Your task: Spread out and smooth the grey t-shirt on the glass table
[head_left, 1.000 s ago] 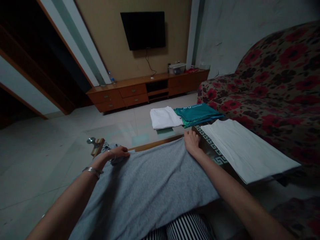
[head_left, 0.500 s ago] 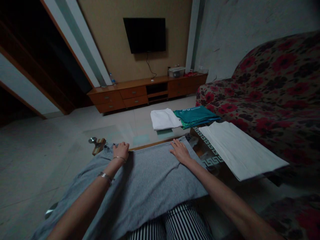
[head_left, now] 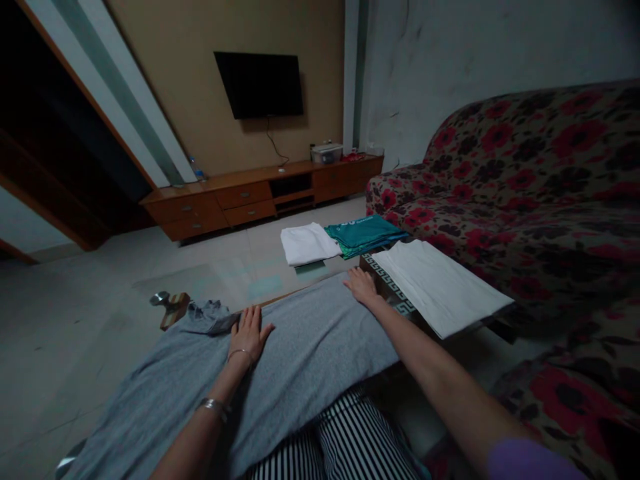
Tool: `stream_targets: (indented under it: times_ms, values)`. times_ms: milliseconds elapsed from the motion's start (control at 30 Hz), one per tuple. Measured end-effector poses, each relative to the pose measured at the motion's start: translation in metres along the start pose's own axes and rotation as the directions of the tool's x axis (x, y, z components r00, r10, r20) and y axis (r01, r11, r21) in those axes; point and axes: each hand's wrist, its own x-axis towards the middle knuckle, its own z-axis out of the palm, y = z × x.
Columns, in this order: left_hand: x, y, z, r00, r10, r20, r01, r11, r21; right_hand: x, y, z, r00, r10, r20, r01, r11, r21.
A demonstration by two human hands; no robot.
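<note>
A grey garment [head_left: 300, 353] lies spread across the near edge of a glass table [head_left: 220, 283] and hangs toward my striped trousers. My left hand [head_left: 249, 332] rests flat on the cloth near its middle, fingers stretched out. My right hand [head_left: 361, 287] presses flat on the garment's far right corner, fingers apart. A bunched sleeve [head_left: 207, 317] of the garment lies left of my left hand. Neither hand holds anything.
On the table beyond lie a folded white cloth [head_left: 306, 243], a folded teal cloth [head_left: 365, 233] and a large flat white cloth [head_left: 440, 287]. A floral sofa [head_left: 525, 200] stands at the right. A wooden TV cabinet [head_left: 260, 193] and a wall TV are at the back.
My left hand slid back toward me and to the right over the grey cloth and now lies flat. My right hand moved out to the cloth's far right corner. The view swung rightward.
</note>
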Motion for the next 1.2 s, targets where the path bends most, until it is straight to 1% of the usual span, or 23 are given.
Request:
stream_targets:
  times_ms: [33,67,100,167,200,233,300,367,433,467,500,567,600,667,733,800,833,900,967,1000,1067,1133,1200]
  values:
    - [-0.002,0.001,-0.002,0.999,-0.008,-0.031,0.008,1.0,-0.001,-0.003,-0.004,-0.002,1.0,0.018,-0.026,-0.019,1.0,-0.013]
    - [-0.004,0.002,-0.004,0.998,-0.011,-0.061,0.011,1.0,-0.003,-0.011,-0.013,-0.001,0.998,0.002,-0.058,-0.003,1.0,-0.021]
    - [-0.006,0.003,-0.006,0.996,-0.005,-0.084,0.005,1.0,-0.006,-0.022,-0.027,0.003,0.995,-0.053,-0.088,0.051,0.998,-0.022]
    - [-0.011,0.005,-0.008,0.996,0.022,-0.087,-0.024,1.0,-0.016,-0.054,-0.053,0.016,0.964,-0.244,-0.105,0.245,0.97,0.001]
    - [-0.012,0.005,-0.01,0.997,0.034,-0.063,-0.035,0.999,-0.024,-0.071,-0.061,0.023,0.939,-0.33,-0.091,0.334,0.942,0.024]
    - [-0.014,0.005,-0.01,0.999,0.038,-0.029,-0.039,0.999,-0.034,-0.086,-0.062,0.028,0.921,-0.382,-0.074,0.386,0.921,0.047]
    - [-0.016,0.003,-0.011,0.999,0.026,0.036,-0.025,0.999,-0.045,-0.107,-0.045,0.028,0.927,-0.37,-0.054,0.373,0.926,0.065]
    - [-0.017,0.001,-0.011,0.998,0.012,0.06,-0.01,0.999,-0.037,-0.113,-0.01,0.016,0.955,-0.293,-0.042,0.294,0.955,0.045]
    - [-0.015,0.001,-0.011,0.999,0.006,0.033,-0.005,1.0,-0.023,-0.114,0.024,-0.005,0.981,-0.192,-0.031,0.192,0.981,0.003]
    - [-0.015,0.002,-0.011,1.0,0.008,0.009,-0.008,1.0,-0.018,-0.116,0.035,-0.016,0.99,-0.136,-0.033,0.136,0.991,-0.021]
    - [-0.014,0.004,-0.011,1.0,0.011,-0.02,-0.012,1.0,-0.012,-0.119,0.038,-0.026,0.995,-0.083,-0.046,0.081,0.996,-0.04]
    - [-0.017,0.014,-0.011,0.996,0.026,-0.085,-0.025,1.0,0.005,-0.132,0.024,-0.038,0.995,-0.039,-0.09,0.035,0.998,-0.048]
    - [-0.021,0.021,-0.011,0.993,0.044,-0.11,-0.042,0.999,0.019,-0.14,0.009,-0.039,0.992,-0.064,-0.106,0.061,0.998,-0.032]
    - [-0.036,0.035,-0.01,0.986,0.102,-0.13,-0.097,0.994,0.049,-0.161,-0.029,-0.032,0.973,-0.198,-0.116,0.203,0.979,0.031]
    - [-0.057,0.044,-0.009,0.981,0.168,-0.098,-0.162,0.985,0.062,-0.183,-0.057,-0.019,0.938,-0.335,-0.09,0.343,0.935,0.094]
    - [-0.076,0.046,-0.007,0.976,0.21,-0.049,-0.207,0.977,0.059,-0.203,-0.061,-0.008,0.917,-0.395,-0.063,0.4,0.907,0.135]
    - [-0.083,0.044,-0.005,0.974,0.223,-0.036,-0.22,0.974,0.058,-0.212,-0.054,-0.006,0.92,-0.387,-0.062,0.391,0.908,0.148]
    - [-0.092,0.039,-0.003,0.969,0.244,-0.043,-0.241,0.969,0.064,-0.226,-0.024,-0.009,0.947,-0.307,-0.09,0.319,0.932,0.171]
    - [-0.094,0.034,-0.003,0.964,0.259,-0.068,-0.254,0.965,0.072,-0.235,0.013,-0.02,0.975,-0.158,-0.156,0.187,0.962,0.198]
    - [-0.094,0.033,-0.003,0.963,0.26,-0.076,-0.254,0.964,0.074,-0.237,0.03,-0.027,0.979,-0.068,-0.191,0.109,0.971,0.211]
    - [-0.092,0.033,-0.003,0.964,0.254,-0.079,-0.249,0.966,0.074,-0.236,0.056,-0.039,0.966,0.109,-0.233,-0.054,0.971,0.232]
    - [-0.091,0.035,-0.004,0.967,0.244,-0.073,-0.239,0.968,0.074,-0.232,0.071,-0.045,0.95,0.235,-0.206,-0.18,0.951,0.252]
    - [-0.091,0.036,-0.004,0.969,0.238,-0.064,-0.233,0.97,0.073,-0.226,0.077,-0.046,0.953,0.276,-0.121,-0.231,0.927,0.295]
